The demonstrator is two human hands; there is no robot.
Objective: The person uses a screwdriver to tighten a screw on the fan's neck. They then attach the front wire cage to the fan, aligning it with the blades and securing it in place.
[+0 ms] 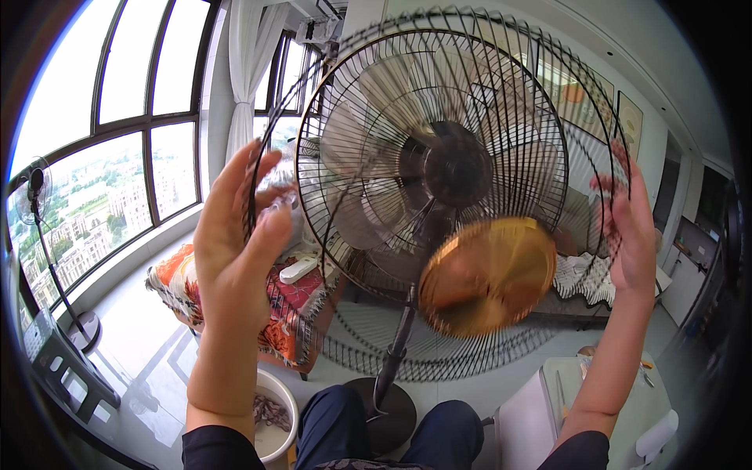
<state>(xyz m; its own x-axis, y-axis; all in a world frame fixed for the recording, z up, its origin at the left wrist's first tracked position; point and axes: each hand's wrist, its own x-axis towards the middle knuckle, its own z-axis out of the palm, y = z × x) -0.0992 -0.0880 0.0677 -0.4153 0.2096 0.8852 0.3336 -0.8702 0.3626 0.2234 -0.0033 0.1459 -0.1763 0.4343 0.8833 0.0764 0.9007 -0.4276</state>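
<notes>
Between my two hands is the detached front grille [487, 352] of a pedestal fan, a dark wire guard with a round copper-coloured centre plate [487, 276]. My left hand [235, 217] grips its left rim and my right hand [628, 229] its right rim. Motion blurs the wires. Behind it stands the fan, with translucent blades [352, 141], a dark hub [455, 164] and the rear grille [301, 147] still around them. Its pole [399, 335] rises from a round dark base [388, 411] by my knees.
A white bucket [288, 399] with wet-looking cloth stands left of my legs. A table [623, 405] with tools is at the right. Farther off are a draped seat [282, 329], a grey plastic stool [70, 370], another pedestal fan [44, 235] and a sofa [546, 305].
</notes>
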